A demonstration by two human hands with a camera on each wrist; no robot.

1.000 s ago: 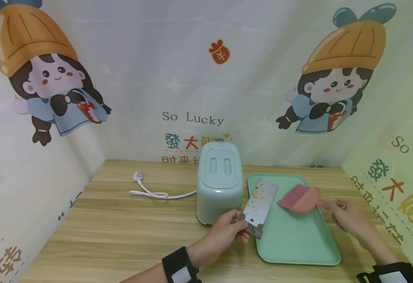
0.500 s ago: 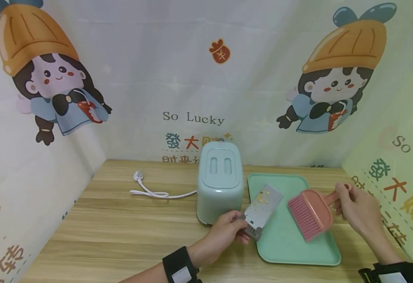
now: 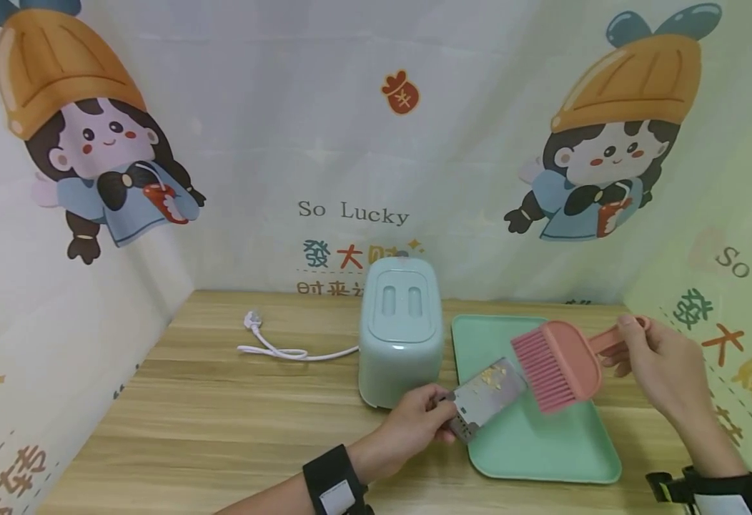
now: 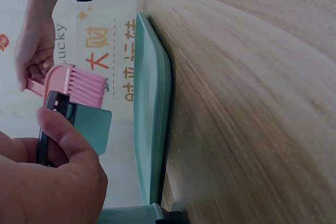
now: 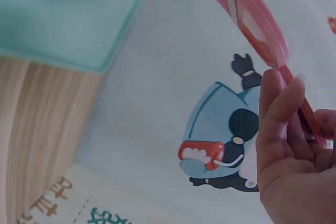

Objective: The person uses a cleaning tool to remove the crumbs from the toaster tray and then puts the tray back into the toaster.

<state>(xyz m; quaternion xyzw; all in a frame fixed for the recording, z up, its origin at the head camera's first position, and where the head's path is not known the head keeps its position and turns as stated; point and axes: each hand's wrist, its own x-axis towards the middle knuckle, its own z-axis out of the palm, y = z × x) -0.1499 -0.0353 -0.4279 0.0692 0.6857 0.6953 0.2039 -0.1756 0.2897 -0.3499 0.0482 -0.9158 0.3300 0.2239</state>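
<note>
In the head view my left hand [image 3: 414,422] pinches a flat metal crumb tray [image 3: 479,404] by its dark slotted end, thumb on top. Yellow crumbs [image 3: 493,375] lie on its far half. The crumb tray slants over the left side of a green serving tray [image 3: 562,461]. My right hand [image 3: 668,368] holds a pink hand brush [image 3: 572,361] by its handle. Its bristles point left, right by the crumb tray's far end and above the serving tray. In the left wrist view, the brush [image 4: 79,85] appears just beyond the crumb tray's end.
A pale green toaster [image 3: 398,357] stands close behind my left hand, left of the serving tray. Its white cord and plug [image 3: 286,352] lie on the wooden table [image 3: 221,429]. A printed cloth [image 3: 254,143] hangs around the back and sides.
My right hand has raised and turned the brush, its bristles swinging out, then up and left to the crumb tray's end. The crumb tray's far end has swung right and toward me.
</note>
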